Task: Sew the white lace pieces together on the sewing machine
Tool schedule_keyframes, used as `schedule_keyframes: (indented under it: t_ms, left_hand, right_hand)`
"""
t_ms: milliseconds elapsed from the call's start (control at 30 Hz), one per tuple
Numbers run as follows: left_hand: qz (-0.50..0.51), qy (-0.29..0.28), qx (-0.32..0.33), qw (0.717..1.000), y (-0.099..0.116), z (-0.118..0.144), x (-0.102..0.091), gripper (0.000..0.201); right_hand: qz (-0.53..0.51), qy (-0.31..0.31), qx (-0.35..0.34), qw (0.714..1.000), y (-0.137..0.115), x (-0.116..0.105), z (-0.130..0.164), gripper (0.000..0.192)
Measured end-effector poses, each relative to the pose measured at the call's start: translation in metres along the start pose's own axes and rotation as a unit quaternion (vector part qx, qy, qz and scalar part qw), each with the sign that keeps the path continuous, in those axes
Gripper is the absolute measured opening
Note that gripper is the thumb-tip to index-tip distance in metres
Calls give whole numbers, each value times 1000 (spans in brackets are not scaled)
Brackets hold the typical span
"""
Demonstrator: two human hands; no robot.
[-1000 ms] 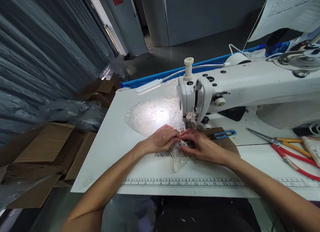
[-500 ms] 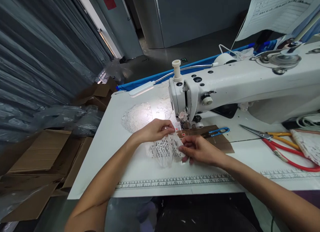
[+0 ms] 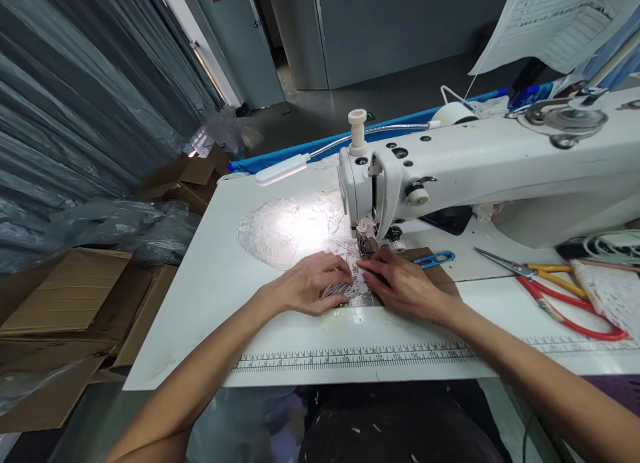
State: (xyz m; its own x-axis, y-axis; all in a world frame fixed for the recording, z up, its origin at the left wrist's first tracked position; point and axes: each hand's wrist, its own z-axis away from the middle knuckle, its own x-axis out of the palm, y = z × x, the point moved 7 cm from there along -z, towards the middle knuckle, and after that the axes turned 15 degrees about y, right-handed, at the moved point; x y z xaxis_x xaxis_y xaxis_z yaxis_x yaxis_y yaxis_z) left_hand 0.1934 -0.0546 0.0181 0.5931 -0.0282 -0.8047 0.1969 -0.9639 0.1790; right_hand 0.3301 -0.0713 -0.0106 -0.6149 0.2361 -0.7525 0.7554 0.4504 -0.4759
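A small piece of white lace (image 3: 350, 291) lies flat on the white table (image 3: 220, 296), just at the 6 o'clock side of the presser foot (image 3: 367, 244) of the sewing machine (image 3: 480, 170). Both hands press down on it. The left hand (image 3: 313, 284) lies palm down at the lace's 9 o'clock side, fingers stretched out flat and close together, fingertips touching the fabric; it pins the lace rather than grips it. The right hand (image 3: 403, 286) lies at the 3 o'clock side, likewise flat and open, its fingertips meeting those of the left hand over the lace just before the needle area.

At 11 o'clock from the hands a larger spread of lace (image 3: 273, 226) rests on the table under the bright glow of a gooseneck lamp (image 3: 283, 170). At 2 o'clock from the right hand, blue thread snips (image 3: 434, 258) lie on a brown patch of the table beside the machine's base. Well off at 3 o'clock lie scissors with red and yellow handles (image 3: 555, 293), and next to them another bit of lace (image 3: 607, 293). A printed ruler strip (image 3: 350, 358) runs along the table's near edge at 6 o'clock. Cardboard boxes (image 3: 60, 310) sit on the floor at 9 o'clock.
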Motion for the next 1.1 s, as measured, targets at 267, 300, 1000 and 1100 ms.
schedule_keyframes:
  t_ms: [267, 300, 1000, 1100]
  left_hand:
    - [-35, 113, -59, 991, 1, 1, 4, 10]
    - [-43, 131, -62, 988, 2, -1, 2, 9]
    - [-69, 88, -28, 993, 19, 4, 19, 10]
    - [-67, 87, -19, 994, 19, 4, 20, 11]
  right_hand:
    - [-97, -26, -39, 994, 1, -14, 20, 36]
    - [-87, -19, -48, 995, -1, -14, 24, 36]
    - [60, -80, -109, 989, 17, -5, -12, 41]
    - [86, -75, -114, 987, 13, 0, -12, 40]
